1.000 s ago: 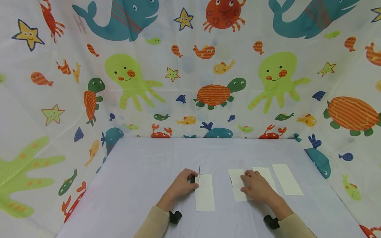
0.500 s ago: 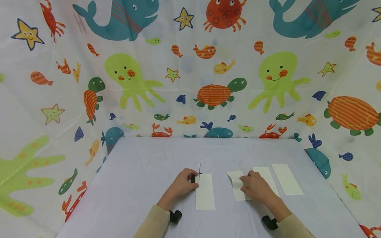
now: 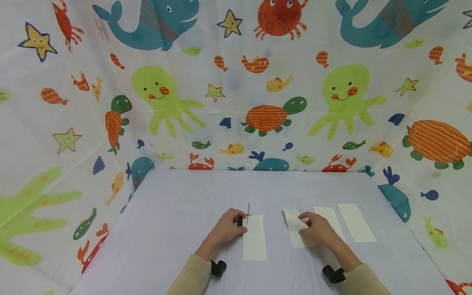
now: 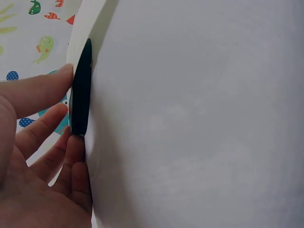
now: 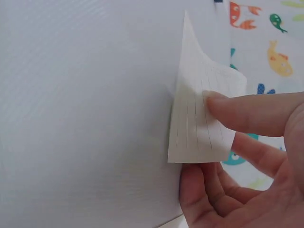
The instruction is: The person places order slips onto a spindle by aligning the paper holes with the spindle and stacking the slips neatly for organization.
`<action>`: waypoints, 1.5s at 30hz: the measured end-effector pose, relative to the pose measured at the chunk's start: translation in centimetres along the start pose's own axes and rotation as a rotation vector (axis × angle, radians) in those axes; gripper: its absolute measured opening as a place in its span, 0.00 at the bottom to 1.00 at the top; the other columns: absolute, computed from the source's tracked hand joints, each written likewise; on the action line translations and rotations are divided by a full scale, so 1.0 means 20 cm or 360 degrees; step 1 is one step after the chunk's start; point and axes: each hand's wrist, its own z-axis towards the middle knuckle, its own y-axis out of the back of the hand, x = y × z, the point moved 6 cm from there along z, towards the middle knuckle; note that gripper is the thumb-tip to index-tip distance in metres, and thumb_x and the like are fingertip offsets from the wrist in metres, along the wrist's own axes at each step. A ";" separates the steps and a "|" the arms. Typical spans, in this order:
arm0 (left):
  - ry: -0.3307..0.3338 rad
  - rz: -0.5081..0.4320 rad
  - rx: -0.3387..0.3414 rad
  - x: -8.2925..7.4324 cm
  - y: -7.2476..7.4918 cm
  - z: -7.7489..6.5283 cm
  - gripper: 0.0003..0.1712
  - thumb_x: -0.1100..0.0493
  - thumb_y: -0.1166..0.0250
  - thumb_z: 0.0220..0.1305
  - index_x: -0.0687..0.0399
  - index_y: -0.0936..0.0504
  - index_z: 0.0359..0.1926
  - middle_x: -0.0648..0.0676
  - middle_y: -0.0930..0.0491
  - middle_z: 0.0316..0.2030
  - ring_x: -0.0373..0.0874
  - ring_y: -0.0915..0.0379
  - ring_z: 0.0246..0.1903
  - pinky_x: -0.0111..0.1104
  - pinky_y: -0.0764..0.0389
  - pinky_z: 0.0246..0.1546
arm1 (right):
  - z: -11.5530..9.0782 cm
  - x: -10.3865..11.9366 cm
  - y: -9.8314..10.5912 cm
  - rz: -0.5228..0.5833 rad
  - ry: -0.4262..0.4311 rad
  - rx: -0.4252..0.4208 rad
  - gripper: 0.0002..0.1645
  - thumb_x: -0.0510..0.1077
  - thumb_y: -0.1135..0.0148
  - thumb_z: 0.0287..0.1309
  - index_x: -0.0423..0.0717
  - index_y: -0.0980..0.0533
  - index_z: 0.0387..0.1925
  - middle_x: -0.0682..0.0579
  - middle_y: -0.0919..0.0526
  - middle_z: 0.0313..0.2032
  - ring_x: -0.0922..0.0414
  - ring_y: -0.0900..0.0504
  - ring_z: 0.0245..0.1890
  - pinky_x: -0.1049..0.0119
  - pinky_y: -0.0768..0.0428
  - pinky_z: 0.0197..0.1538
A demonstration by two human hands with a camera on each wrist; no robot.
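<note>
My left hand (image 3: 228, 224) pinches a black-handled tool (image 4: 81, 90) between thumb and fingers. In the head view a thin blade (image 3: 248, 208) stands out beside the handle; the tool's kind is unclear. Next to that hand, a lined paper slip (image 3: 254, 241) lies flat on the table. My right hand (image 3: 318, 229) pinches a second lined slip (image 3: 295, 227) by its right edge. In the right wrist view the thumb presses the ruled face of this slip (image 5: 197, 114), and its far end bends up. Fingertips behind the paper are hidden.
Two more paper slips lie on the right: one (image 3: 328, 213) partly behind my right hand, the other (image 3: 357, 223) farther right. White cloth (image 3: 177, 205) covers the table. A curtain (image 3: 228, 143) with sea animals hangs behind it. Each wrist carries a black camera (image 3: 218, 268).
My right fingers have drawn back slightly toward the right edge of their slip, whose left side lifted and curled. My left hand has stayed in place on the tool.
</note>
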 end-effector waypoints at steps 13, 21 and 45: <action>0.0015 0.0021 -0.0003 -0.01 0.00 -0.01 0.20 0.61 0.25 0.58 0.53 0.18 0.51 0.54 0.25 0.53 0.50 0.29 0.50 0.47 0.26 0.52 | -0.01 -0.02 0.00 0.0330 -0.0059 -0.0034 0.24 0.37 0.27 0.53 0.39 0.23 0.52 0.45 0.23 0.40 0.50 0.25 0.39 0.59 0.26 0.38; 0.0016 0.0022 -0.0010 -0.01 0.00 -0.01 0.19 0.61 0.25 0.58 0.53 0.18 0.50 0.54 0.25 0.52 0.50 0.29 0.49 0.47 0.26 0.52 | -0.03 0.01 -0.01 0.0341 0.0011 -0.0135 0.15 0.34 0.30 0.55 0.38 0.19 0.46 0.47 0.20 0.41 0.51 0.22 0.41 0.60 0.24 0.40; -0.0018 0.0043 -0.0026 -0.03 0.00 -0.01 0.19 0.61 0.25 0.58 0.55 0.18 0.50 0.55 0.24 0.52 0.51 0.28 0.50 0.47 0.26 0.52 | -0.06 0.13 -0.02 0.0631 -0.0003 -0.0290 0.15 0.38 0.30 0.59 0.40 0.18 0.48 0.47 0.20 0.43 0.53 0.24 0.40 0.71 0.23 0.40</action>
